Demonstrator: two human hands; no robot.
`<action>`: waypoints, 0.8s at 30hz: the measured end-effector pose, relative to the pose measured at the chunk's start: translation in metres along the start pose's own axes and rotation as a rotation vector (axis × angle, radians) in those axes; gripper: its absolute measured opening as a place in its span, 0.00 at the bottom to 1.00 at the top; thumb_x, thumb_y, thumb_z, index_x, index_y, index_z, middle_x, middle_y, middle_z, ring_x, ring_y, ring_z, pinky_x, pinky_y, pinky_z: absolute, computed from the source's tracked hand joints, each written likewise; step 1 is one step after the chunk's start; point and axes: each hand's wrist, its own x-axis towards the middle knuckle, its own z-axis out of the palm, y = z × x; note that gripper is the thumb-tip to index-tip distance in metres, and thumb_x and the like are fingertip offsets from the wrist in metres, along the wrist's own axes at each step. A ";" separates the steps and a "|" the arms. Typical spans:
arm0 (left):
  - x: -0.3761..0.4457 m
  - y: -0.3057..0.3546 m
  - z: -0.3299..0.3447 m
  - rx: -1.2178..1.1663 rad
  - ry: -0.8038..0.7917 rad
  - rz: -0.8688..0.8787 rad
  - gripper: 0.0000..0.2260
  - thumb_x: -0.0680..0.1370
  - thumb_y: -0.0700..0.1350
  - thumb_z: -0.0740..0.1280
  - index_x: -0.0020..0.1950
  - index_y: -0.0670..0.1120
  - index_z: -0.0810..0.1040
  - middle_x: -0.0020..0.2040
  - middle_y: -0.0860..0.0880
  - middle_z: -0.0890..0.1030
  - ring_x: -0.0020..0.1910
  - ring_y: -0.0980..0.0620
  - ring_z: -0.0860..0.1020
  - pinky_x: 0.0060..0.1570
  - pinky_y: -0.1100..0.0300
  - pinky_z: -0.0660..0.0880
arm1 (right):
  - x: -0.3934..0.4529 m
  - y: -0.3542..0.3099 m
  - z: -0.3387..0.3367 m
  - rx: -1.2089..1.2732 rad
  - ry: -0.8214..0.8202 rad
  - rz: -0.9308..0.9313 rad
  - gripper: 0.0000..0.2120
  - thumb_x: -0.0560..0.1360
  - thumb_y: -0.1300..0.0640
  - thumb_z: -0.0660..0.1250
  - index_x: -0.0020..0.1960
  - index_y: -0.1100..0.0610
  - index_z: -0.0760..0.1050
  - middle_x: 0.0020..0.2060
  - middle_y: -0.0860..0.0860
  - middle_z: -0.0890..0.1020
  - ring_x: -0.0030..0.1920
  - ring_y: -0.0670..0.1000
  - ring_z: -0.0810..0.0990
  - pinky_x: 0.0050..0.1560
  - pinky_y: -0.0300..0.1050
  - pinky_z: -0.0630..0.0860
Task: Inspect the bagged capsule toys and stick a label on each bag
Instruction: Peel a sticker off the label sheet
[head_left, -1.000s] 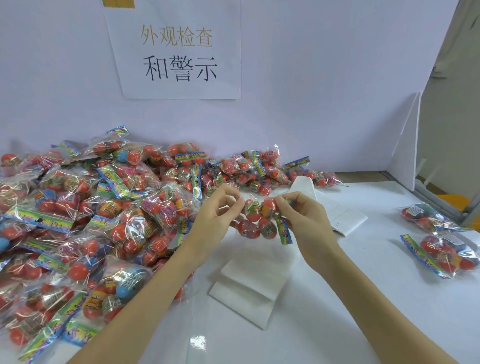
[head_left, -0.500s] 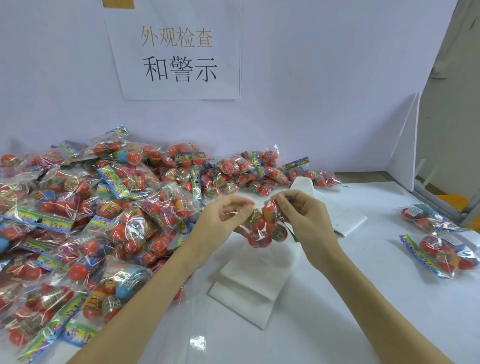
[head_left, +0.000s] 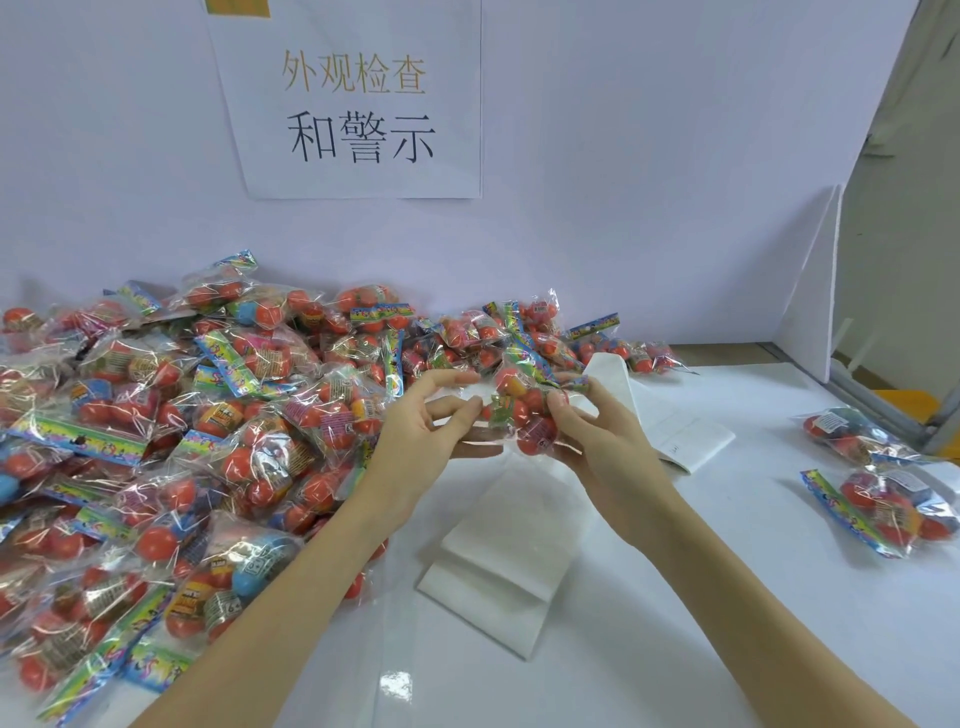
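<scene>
A white counter (head_left: 727, 597) carries a big heap of bagged capsule toys (head_left: 171, 447) along its left side, against the pale wall. Folded white label sheets (head_left: 498, 561) lie in the middle, and two more bags (head_left: 883, 499) sit well apart at the right edge. Above the sheets, the right hand (head_left: 597, 441) grips one bag of red capsules (head_left: 524, 410), fingers curled round it. The left hand (head_left: 415, 436) is beside it, fingers loosely extended, fingertips touching the bag's left edge.

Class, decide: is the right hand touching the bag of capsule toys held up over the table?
Touching. The head view shows the right hand gripping the bag of capsule toys, fingers curled round its right side.
</scene>
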 end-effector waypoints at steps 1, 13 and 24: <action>0.000 0.001 0.000 0.003 -0.011 0.001 0.10 0.84 0.39 0.67 0.65 0.44 0.78 0.46 0.39 0.87 0.46 0.37 0.87 0.46 0.46 0.85 | 0.000 -0.001 0.000 0.005 -0.012 0.002 0.13 0.83 0.58 0.66 0.67 0.60 0.75 0.53 0.57 0.87 0.47 0.53 0.86 0.48 0.42 0.81; -0.004 0.003 0.004 0.180 -0.117 -0.007 0.14 0.80 0.49 0.72 0.63 0.45 0.81 0.55 0.46 0.85 0.54 0.41 0.85 0.61 0.46 0.80 | -0.002 0.001 0.003 -0.109 0.066 0.009 0.16 0.85 0.51 0.63 0.53 0.57 0.87 0.48 0.57 0.88 0.40 0.54 0.86 0.41 0.40 0.81; -0.004 0.002 0.006 0.099 -0.058 -0.017 0.16 0.78 0.55 0.71 0.60 0.46 0.79 0.54 0.46 0.86 0.50 0.46 0.86 0.50 0.58 0.82 | -0.004 0.000 0.007 -0.215 -0.030 0.005 0.14 0.83 0.49 0.67 0.63 0.55 0.81 0.50 0.57 0.87 0.49 0.53 0.87 0.50 0.47 0.85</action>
